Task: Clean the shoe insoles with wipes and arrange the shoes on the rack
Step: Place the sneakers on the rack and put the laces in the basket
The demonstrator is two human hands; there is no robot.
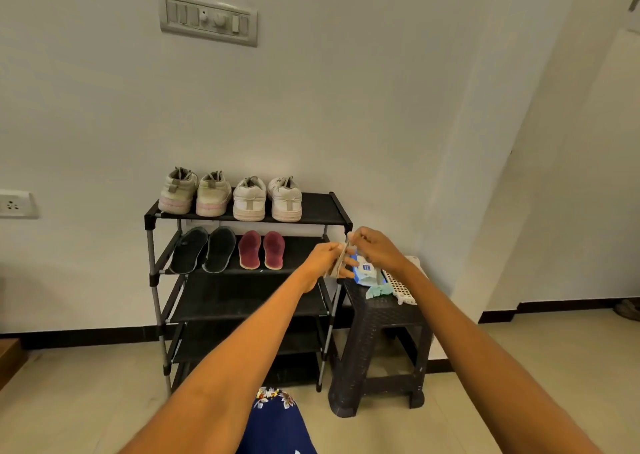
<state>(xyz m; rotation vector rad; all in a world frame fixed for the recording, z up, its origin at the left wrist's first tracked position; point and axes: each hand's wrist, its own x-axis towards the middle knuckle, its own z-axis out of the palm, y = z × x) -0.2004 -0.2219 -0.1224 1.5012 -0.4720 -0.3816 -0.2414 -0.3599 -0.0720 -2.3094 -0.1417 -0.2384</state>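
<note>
Four shoes (230, 195) sat racked already; my left hand (323, 259) and right hand (375, 249) pinched a wipe (341, 257), insoles (228, 249) seemingly left.

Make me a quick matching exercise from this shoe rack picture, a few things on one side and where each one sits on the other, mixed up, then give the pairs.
Things:
1. white sneakers
2. maroon insoles
3. wipes pack
4. wipe

Places:
A. on the dark stool
B. top shelf of the rack
C. pinched between the left hand and right hand
D. second shelf, right of the black insoles

Pairs: 1-B, 2-D, 3-A, 4-C
</note>
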